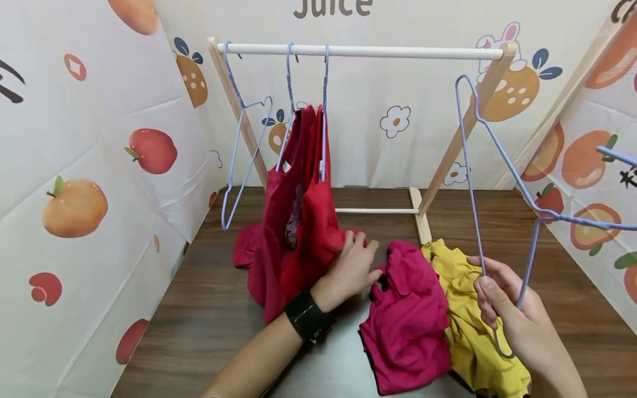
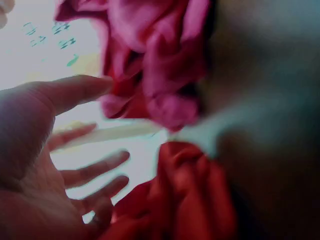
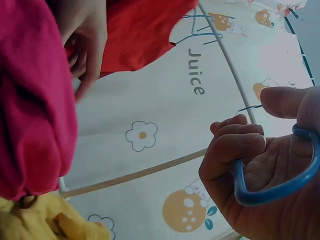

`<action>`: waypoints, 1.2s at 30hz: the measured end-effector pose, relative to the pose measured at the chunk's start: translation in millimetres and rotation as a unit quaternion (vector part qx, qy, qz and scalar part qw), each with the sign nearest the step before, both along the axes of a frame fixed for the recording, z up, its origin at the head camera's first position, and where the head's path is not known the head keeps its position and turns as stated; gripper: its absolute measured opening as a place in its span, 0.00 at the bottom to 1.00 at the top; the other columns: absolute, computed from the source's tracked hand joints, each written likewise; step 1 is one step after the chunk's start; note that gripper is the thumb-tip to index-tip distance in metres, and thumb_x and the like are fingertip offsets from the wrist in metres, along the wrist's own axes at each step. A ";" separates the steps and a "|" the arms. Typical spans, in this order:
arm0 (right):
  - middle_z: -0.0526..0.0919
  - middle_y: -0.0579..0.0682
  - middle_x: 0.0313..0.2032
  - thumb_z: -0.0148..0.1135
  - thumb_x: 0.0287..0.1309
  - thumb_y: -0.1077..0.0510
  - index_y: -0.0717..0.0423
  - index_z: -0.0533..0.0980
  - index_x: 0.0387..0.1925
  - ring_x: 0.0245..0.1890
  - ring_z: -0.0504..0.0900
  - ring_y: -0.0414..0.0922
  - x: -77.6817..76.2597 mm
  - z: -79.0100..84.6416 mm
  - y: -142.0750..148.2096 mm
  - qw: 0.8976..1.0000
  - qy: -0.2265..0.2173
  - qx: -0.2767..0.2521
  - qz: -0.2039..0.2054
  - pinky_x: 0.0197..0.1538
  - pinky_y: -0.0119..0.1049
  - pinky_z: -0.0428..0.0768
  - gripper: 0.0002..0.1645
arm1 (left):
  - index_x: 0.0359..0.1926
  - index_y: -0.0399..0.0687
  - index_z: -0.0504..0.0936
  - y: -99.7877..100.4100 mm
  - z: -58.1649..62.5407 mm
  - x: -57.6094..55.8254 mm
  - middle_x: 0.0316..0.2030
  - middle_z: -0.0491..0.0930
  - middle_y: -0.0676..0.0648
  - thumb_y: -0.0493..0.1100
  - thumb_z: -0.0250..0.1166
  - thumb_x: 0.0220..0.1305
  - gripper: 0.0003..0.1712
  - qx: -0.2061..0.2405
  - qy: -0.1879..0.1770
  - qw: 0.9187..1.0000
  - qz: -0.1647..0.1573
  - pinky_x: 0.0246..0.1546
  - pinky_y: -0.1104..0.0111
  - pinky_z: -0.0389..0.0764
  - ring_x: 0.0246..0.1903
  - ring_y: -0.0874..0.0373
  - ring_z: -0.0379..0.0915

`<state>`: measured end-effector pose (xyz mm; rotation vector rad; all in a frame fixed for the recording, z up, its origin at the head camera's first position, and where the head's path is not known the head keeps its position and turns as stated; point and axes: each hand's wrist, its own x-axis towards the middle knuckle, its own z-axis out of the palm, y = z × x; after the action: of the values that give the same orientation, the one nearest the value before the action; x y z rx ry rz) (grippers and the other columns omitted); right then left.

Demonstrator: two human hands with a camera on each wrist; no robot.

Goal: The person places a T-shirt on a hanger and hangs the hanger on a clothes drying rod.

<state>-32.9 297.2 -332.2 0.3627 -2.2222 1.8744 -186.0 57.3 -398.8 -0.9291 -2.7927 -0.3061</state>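
My left hand is beside the lower part of a bright red garment that hangs on the rack; its fingers are spread and loosely bent. In the left wrist view the thumb and fingers stand apart, next to the red cloth. A light blue wire hanger is in my right hand, gripped by its lower end and tilted sideways. The right wrist view has the fingers curled over the blue wire. Between the hands lies a magenta garment, overlapping a yellow garment.
A rack with a white rod and wooden legs stands at the back. On it hang a dark red garment and, at the left, a bare blue hanger. Fruit-print cloth walls enclose the wooden table.
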 end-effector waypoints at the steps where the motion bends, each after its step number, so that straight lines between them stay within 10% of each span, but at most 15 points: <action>1: 0.70 0.46 0.27 0.38 0.78 0.70 0.61 0.67 0.66 0.19 0.62 0.49 1.5 -2.8 1.1 1.000 -0.004 -0.002 0.000 0.18 0.41 0.63 0.22 | 0.62 0.56 0.79 2.4 -2.5 -1.3 0.50 0.79 0.46 0.57 0.73 0.61 0.30 -0.004 0.002 1.000 -0.028 0.53 0.63 0.73 0.52 0.48 0.69; 5: 0.69 0.45 0.28 0.38 0.78 0.69 0.60 0.67 0.68 0.19 0.62 0.50 7.3 -12.7 4.0 1.000 -0.024 0.007 -0.002 0.18 0.41 0.63 0.23 | 0.65 0.67 0.78 14.5 -18.5 -5.6 0.50 0.80 0.51 0.51 0.70 0.65 0.27 0.004 -0.006 0.995 -0.101 0.50 0.70 0.74 0.51 0.57 0.75; 11: 0.69 0.44 0.27 0.39 0.79 0.66 0.54 0.68 0.67 0.20 0.62 0.51 17.3 -23.6 6.7 0.996 -0.075 0.033 -0.026 0.18 0.41 0.62 0.22 | 0.49 0.59 0.87 25.2 -24.4 -7.0 0.49 0.81 0.52 0.38 0.61 0.67 0.15 0.141 -0.028 0.984 -0.105 0.53 0.73 0.76 0.51 0.59 0.78; 19: 0.66 0.46 0.26 0.38 0.79 0.67 0.50 0.68 0.68 0.21 0.57 0.54 29.3 -33.8 14.5 0.995 -0.103 0.011 -0.008 0.18 0.43 0.59 0.24 | 0.44 0.51 0.87 29.9 7.0 -8.8 0.45 0.89 0.51 0.32 0.58 0.66 0.14 0.344 -0.093 0.927 -0.117 0.48 0.80 0.76 0.45 0.64 0.83; 23: 0.65 0.50 0.27 0.32 0.79 0.70 0.52 0.67 0.70 0.21 0.57 0.54 38.0 -39.6 21.7 0.994 -0.088 -0.031 0.062 0.19 0.44 0.59 0.28 | 0.43 0.51 0.86 34.0 21.4 -11.7 0.39 0.88 0.52 0.33 0.60 0.64 0.13 0.378 -0.098 0.915 -0.105 0.39 0.82 0.72 0.34 0.68 0.77; 31: 0.69 0.56 0.40 0.04 0.69 0.72 0.63 0.52 0.78 0.19 0.54 0.52 56.2 -54.1 33.4 0.906 -0.087 -0.222 0.351 0.14 0.38 0.54 0.42 | 0.39 0.51 0.86 26.4 54.2 -17.0 0.26 0.78 0.55 0.37 0.68 0.60 0.07 0.425 -0.146 0.890 -0.082 0.29 0.79 0.69 0.25 0.70 0.70; 36: 0.62 0.63 0.35 0.08 0.69 0.73 0.65 0.48 0.79 0.22 0.57 0.53 59.5 -71.5 28.5 0.902 0.002 -0.170 0.396 0.17 0.33 0.59 0.40 | 0.37 0.48 0.89 17.6 60.9 -21.0 0.33 0.84 0.52 0.37 0.65 0.60 0.07 0.443 -0.155 0.879 -0.079 0.31 0.79 0.75 0.27 0.70 0.74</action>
<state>26.6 325.7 -403.7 1.3538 -1.8031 2.5604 -206.9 75.0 -338.0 -0.8834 -2.3255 -1.6982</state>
